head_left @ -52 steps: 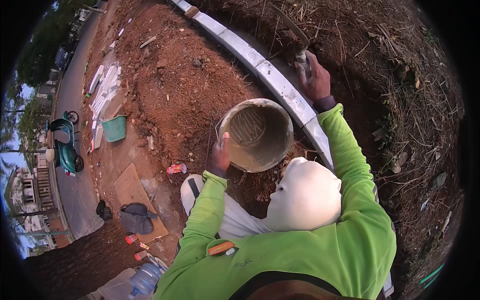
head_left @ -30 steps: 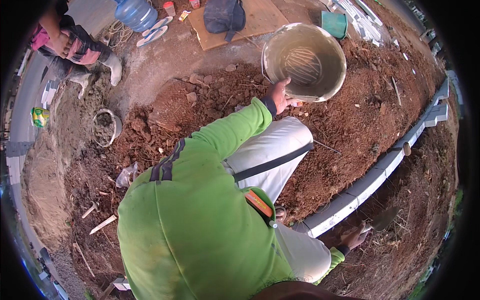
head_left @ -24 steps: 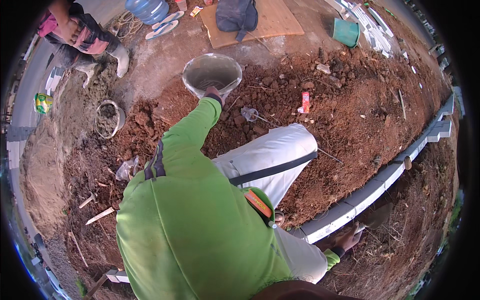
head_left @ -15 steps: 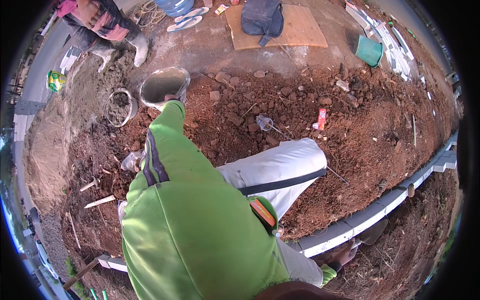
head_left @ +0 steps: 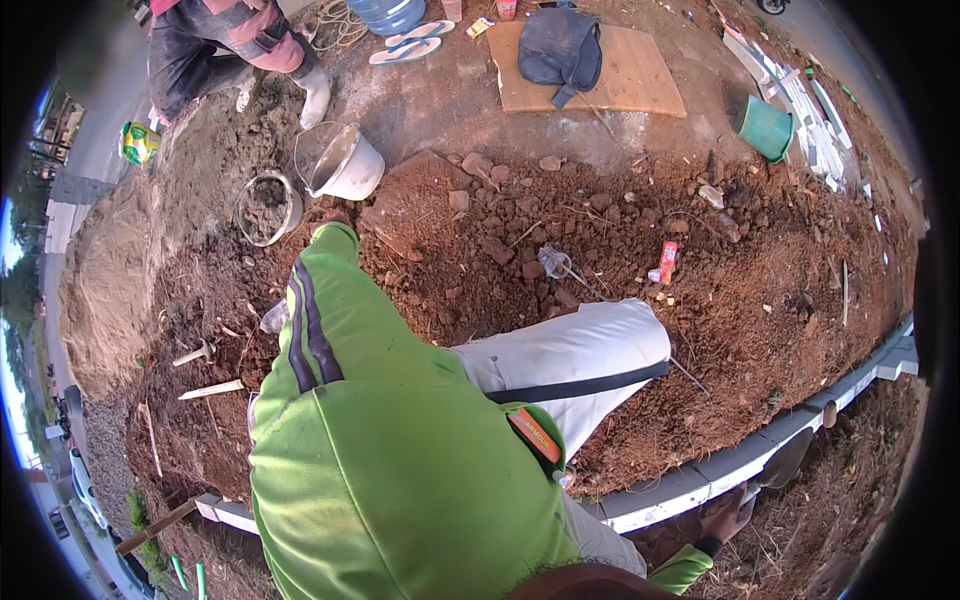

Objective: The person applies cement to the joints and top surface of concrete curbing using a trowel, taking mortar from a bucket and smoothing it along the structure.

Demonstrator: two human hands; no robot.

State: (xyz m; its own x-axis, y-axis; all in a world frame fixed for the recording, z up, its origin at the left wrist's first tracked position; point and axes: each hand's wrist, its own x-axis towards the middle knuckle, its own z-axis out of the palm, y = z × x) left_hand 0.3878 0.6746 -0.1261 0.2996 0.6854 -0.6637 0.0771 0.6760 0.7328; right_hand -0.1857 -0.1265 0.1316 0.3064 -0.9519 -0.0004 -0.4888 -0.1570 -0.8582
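My left hand (head_left: 338, 216) reaches out to the far left, just below a pale bucket (head_left: 352, 170). That bucket tilts, its mouth toward the left and its wire handle hanging loose. My sleeve hides most of the fingers, so I cannot see whether they hold anything. Beside it stands a second bucket (head_left: 290, 214) filled with grey mortar. At the lower right, my right hand (head_left: 728, 514) is closed on the handle of a trowel (head_left: 785, 460). The trowel's blade is next to the curved row of pale blocks (head_left: 735, 474).
Another person (head_left: 235, 40) in boots is at the upper left, beside a sand heap (head_left: 105, 290). A backpack (head_left: 560, 52) lies on a wooden board (head_left: 640, 75). A green bucket (head_left: 766, 130) lies tipped at the upper right. Wooden stakes (head_left: 212, 390) and clods of red soil are about.
The pale bucket has gone from upright to tilted, and my left hand has come off its rim to a spot below it. The trowel stays in my right hand, with its blade now more visible.
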